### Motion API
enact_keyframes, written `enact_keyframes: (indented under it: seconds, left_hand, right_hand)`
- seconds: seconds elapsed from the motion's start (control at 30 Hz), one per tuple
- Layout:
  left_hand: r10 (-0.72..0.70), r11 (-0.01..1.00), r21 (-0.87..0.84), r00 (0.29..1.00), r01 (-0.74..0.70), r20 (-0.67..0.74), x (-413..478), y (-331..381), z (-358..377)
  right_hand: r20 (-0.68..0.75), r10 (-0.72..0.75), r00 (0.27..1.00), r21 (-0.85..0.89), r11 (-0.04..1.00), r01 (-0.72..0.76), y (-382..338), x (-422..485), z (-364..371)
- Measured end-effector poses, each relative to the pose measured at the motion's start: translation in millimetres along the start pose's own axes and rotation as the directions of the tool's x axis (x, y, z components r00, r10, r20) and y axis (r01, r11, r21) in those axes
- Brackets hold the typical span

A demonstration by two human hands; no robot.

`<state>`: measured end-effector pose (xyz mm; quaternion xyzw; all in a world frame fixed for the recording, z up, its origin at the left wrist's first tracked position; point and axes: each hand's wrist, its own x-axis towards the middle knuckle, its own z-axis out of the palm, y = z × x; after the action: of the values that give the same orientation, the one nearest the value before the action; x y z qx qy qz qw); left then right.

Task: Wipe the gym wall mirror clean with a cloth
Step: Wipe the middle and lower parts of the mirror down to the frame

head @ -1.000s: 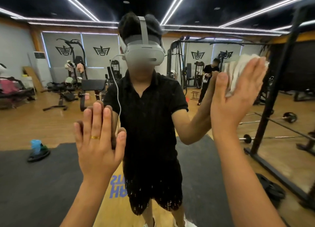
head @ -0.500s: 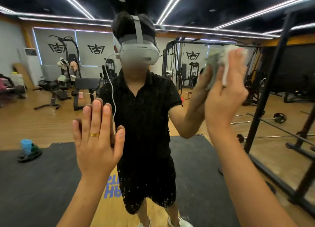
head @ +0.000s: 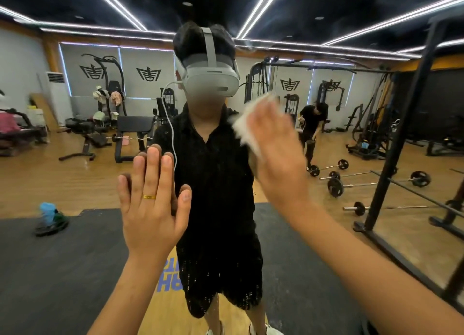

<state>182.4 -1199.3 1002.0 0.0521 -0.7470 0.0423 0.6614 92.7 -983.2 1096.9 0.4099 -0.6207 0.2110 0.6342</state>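
Observation:
The wall mirror (head: 75, 179) fills the whole view and reflects the gym and a person in black wearing a headset. My left hand (head: 153, 204) lies flat on the glass at centre left, fingers straight and apart, a gold ring on one finger. My right hand (head: 276, 153) presses a white cloth (head: 247, 127) against the glass right of centre, at the height of the reflected chest. The cloth sticks out past my fingers to the upper left and looks blurred. White specks show on the glass over the reflected shorts.
In the reflection: a black rack frame (head: 401, 138) at the right, barbells (head: 376, 180) on the wooden floor, benches and machines at the back left, a blue item on a dark plate (head: 50, 219) on the black mat, a second person (head: 312, 126) standing behind.
My right hand has swept the cloth leftward and down across the glass, from the upper right toward the centre. My left hand stays flat in place.

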Motion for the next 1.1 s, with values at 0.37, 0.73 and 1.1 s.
enact_keyframes:
  seconds: [0.37,0.73,1.1]
  left_hand:
    - [-0.017,1.000,-0.013,1.000,0.017,0.007,-0.4,-0.7,-1.4]
    - [-0.009,1.000,0.004,1.000,0.009,0.019,-0.6,-1.5,-0.3]
    - [-0.006,1.000,0.010,1.000,0.006,0.009,-0.8,-0.3,-0.1]
  right_hand:
    - [-0.082,0.151,0.985,0.023,0.989,-0.149,9.4,67.2,-2.8]
    - [-0.069,0.121,0.990,-0.059,0.990,-0.125,39.3,110.4,-18.3]
    - [0.114,-0.213,0.971,-0.147,0.963,0.228,27.7,97.2,-12.5]
